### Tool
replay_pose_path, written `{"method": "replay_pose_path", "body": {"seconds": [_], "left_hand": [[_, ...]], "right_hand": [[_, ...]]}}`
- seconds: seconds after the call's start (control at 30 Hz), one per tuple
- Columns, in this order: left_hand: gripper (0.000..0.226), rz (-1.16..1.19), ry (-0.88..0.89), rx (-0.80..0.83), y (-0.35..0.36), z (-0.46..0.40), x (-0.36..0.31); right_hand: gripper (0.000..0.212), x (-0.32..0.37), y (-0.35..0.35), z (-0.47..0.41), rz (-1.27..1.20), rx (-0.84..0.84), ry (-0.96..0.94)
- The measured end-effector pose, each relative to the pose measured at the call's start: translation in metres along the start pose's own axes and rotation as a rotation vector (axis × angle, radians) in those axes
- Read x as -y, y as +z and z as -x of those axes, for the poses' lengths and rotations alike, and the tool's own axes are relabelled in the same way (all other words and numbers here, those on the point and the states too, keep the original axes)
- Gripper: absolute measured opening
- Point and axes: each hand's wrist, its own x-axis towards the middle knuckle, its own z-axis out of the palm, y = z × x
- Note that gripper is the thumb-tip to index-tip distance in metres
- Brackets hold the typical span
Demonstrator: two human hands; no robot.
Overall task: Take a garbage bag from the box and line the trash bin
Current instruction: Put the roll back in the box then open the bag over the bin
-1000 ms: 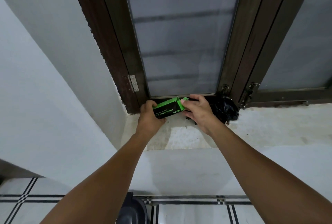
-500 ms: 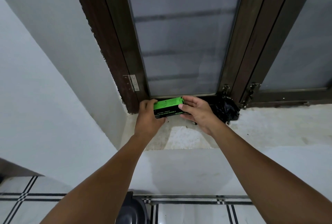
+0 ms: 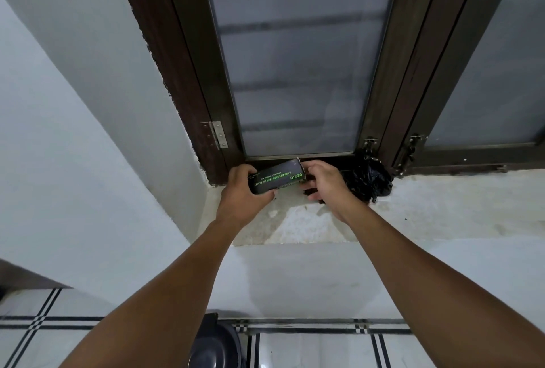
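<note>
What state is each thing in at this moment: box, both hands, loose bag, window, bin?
Garbage bag box: lifted off the sill, tilted, dark face up.
Left hand: gripping the box's left end.
Right hand: at the box's right end; grip hidden.
Black bag: crumpled on the window sill.
Window: closed.
Trash bin: only its dark rim shows.

Small rectangular cardboard garbage-bag box (image 3: 275, 178): rolled since the two earlier frames. The bright green face that was uppermost is out of sight; the black face with green lettering is now toward the camera. The end flap that stood open a second ago is no longer seen sticking out.

Left hand (image 3: 241, 192): wrapped further round the left end of the box, thumb under its near edge.

Right hand (image 3: 326, 183): shifted to the right end, fingers (image 3: 312, 167) curled at the top corner.
</note>
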Motion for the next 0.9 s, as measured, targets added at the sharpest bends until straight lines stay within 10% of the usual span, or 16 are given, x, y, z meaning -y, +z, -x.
{"method": "replay_pose_path", "body": {"seconds": [0.57, 0.9], "left_hand": [[0.077, 0.017, -0.201, 0.108, 0.016, 0.002, 0.02], [0.063, 0.035, -0.252, 0.127, 0.015, 0.005, 0.025]], "right_hand": [[0.015, -0.037, 0.03, 0.001, 0.281, -0.086, -0.014], [0.04, -0.042, 0.037, 0.004, 0.27, -0.004, -0.013]]}}
